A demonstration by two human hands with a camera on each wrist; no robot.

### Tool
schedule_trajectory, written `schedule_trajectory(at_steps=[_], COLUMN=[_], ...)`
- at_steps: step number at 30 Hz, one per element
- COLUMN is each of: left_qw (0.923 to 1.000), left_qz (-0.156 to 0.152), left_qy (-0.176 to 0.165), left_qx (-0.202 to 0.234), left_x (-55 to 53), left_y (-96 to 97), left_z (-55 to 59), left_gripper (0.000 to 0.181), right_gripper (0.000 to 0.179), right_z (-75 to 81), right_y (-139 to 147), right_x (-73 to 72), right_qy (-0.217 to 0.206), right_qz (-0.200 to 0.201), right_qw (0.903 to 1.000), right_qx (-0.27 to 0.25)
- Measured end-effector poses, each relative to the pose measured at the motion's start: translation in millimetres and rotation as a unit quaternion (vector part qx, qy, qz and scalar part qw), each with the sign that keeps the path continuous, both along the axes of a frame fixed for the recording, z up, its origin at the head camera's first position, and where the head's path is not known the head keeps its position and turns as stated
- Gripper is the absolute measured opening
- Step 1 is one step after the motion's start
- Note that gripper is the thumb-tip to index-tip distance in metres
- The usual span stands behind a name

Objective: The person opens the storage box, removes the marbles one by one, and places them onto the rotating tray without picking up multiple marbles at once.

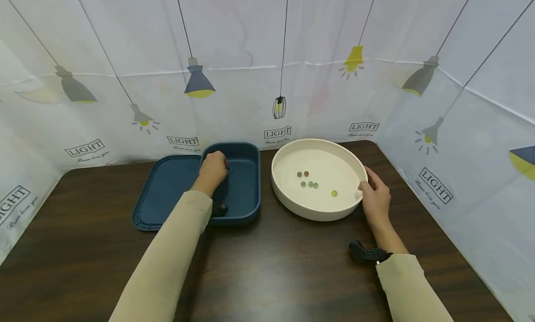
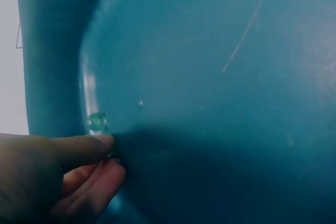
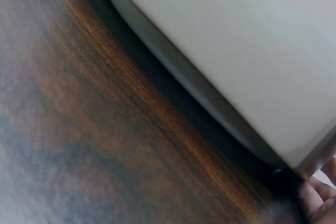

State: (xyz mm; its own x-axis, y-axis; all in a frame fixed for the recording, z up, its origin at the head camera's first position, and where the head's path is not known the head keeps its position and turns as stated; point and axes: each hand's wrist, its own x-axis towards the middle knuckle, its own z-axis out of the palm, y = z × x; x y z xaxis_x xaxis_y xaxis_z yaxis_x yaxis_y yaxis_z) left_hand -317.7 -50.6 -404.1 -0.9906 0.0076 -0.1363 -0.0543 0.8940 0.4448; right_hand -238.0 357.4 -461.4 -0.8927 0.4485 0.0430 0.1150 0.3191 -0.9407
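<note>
My left hand (image 1: 212, 169) reaches down into the deep blue rectangular box (image 1: 246, 213). In the left wrist view its thumb and fingertips come together low by the wall, pinching what looks like a small glassy marble mostly hidden between them. A green marble (image 2: 95, 121) lies just beyond the fingertips, where floor and wall meet. My right hand (image 1: 376, 199) grips the right rim of a round cream tray (image 1: 288, 199), thumb over the edge and fingers along the outside. Several marbles, among them a yellow-green one (image 1: 334, 193), rest on the tray floor.
A flat blue lid (image 1: 167, 185) lies left of the box, partly under my left forearm. Both containers stand near the back of the dark wooden table (image 1: 267, 275). A white curtain (image 1: 251, 38) printed with lamps hangs behind and along the sides.
</note>
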Motion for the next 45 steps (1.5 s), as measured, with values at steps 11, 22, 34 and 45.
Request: schedule_trajectory(at_steps=[11, 22, 34, 45], left_qw=[0.9994, 0.9839, 0.9719, 0.9773], left_qz=[-0.022, -0.047, -0.123, -0.145], left_qy=[0.026, 0.088, 0.065, 0.058], left_qx=[-0.001, 0.149, 0.190, 0.143], left_x=[-4.3, 1.0, 21.8, 28.7], left_y=[-0.7, 12.6, 85.4, 138.0], left_z=[-5.4, 17.9, 42.4, 18.2], left_gripper=[0.022, 0.024, 0.021, 0.018], right_gripper=[0.063, 0.063, 0.063, 0.062], right_z=[0.4, 0.2, -0.8, -1.0], right_y=[0, -2, -1, -2], right_x=[-0.8, -3.8, -1.7, -1.7], right_qy=[0.001, 0.011, 0.007, 0.014], right_qz=[-0.004, -0.003, -0.008, -0.002], right_qw=[1.0000, 0.9999, 0.9999, 0.9999], right_qx=[0.005, 0.007, 0.010, 0.007])
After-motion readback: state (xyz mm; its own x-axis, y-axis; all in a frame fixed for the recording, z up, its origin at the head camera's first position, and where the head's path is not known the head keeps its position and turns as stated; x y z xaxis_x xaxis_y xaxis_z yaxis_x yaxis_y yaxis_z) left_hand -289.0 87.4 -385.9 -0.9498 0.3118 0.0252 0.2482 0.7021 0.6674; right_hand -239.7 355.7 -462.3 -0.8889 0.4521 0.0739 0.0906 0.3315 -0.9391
